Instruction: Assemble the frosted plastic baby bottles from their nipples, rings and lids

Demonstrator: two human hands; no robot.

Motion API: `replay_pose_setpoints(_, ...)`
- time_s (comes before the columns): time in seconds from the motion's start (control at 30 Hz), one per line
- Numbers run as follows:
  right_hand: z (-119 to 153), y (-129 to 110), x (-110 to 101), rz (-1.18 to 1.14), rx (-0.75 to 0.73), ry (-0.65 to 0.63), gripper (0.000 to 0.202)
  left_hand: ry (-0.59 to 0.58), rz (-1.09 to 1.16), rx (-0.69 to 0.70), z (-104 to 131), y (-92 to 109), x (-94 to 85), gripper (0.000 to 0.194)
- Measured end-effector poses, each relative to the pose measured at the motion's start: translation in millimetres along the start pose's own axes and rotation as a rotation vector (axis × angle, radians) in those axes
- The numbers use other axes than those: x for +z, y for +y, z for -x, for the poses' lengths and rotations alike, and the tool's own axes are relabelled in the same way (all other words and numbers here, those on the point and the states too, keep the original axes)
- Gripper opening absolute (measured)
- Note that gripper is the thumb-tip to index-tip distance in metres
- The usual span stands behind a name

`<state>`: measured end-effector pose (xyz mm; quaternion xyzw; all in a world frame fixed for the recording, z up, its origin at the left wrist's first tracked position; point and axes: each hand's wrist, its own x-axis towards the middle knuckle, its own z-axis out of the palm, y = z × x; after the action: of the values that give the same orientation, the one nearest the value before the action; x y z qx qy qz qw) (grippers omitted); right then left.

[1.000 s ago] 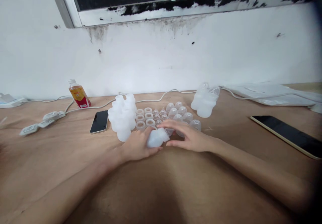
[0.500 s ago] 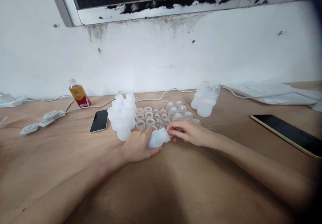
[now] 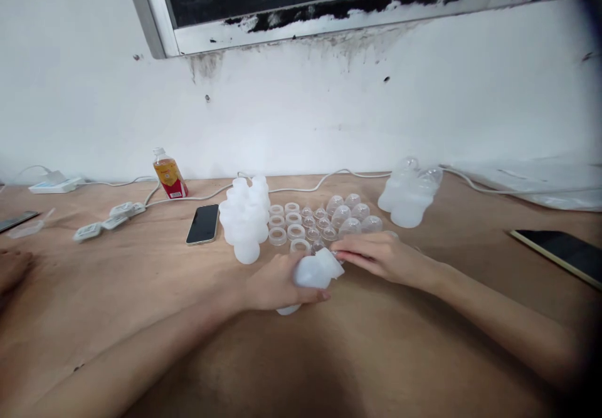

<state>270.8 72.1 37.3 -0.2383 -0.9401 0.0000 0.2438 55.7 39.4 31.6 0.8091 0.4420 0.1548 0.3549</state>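
a: l to r, go. why this layout?
b: co-worker's hand (image 3: 14,269) at l edge, well apart. phone (image 3: 202,224), then white bottles (image 3: 245,217) bunched, prob to save bench (image 3: 141,280) space. clear rings (image 3: 277,237) in rows, prob for quick picking.
a: l hand (image 3: 276,283)?
b: wrapped round a white bottle (image 3: 311,272) at front, tilted, neck toward r hand, prob for easy access.
a: then?
b: small clear teats (image 3: 313,234), clear domes (image 3: 350,225), sorted by kind.
a: r hand (image 3: 385,255)?
b: fingertips pinched together at bottle's mouth; can't tell what's btwn. far r: dome-topped bottles (image 3: 408,197) set apart, prob so they don't mix.
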Motion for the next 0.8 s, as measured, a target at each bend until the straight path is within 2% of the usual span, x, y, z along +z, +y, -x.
replay_pose_setpoints(0.07,-0.1,-0.6,0.8,0.009,-0.015,0.026,0.022,-0.100,0.232,-0.023,-1.8,-0.7,-2.2,0.044)
replay_pose_setpoints(0.2,0.9,1.1,1.7,0.037,-0.115,0.105,0.020,-0.376,0.729,-0.084,-6.4,-7.9,-5.7,0.043)
replay_pose_setpoints(0.3,2.4,4.9,-0.2,0.043,-0.165,0.120,0.020,-0.570,0.984,-0.125,-8.0,-18.5,-6.9,0.044)
replay_pose_setpoints(0.37,2.8,6.8,-2.0,0.019,-0.143,0.123,0.023,-0.665,1.079,-0.166,-8.4,-25.4,-6.9,0.048)
replay_pose_setpoints(0.43,2.2,6.3,-2.7,-0.029,-0.054,0.121,0.025,-0.687,1.112,-0.183,-9.1,-30.0,-6.0,0.047)
replay_pose_setpoints(0.6,-3.1,-3.1,0.4,-0.100,0.261,0.058,0.027,-0.566,1.120,-0.155,-11.2,-31.8,-3.8,0.039)
replay_pose_setpoints(0.7,-5.1,-3.4,2.0,0.050,0.327,-0.001,0.025,-0.560,1.079,-0.156,-11.6,-33.1,-3.7,0.036)
replay_pose_setpoints(0.8,-4.7,1.1,4.5,0.324,0.284,-0.087,0.022,-0.562,1.075,-0.161,-11.9,-35.8,-3.3,0.035)
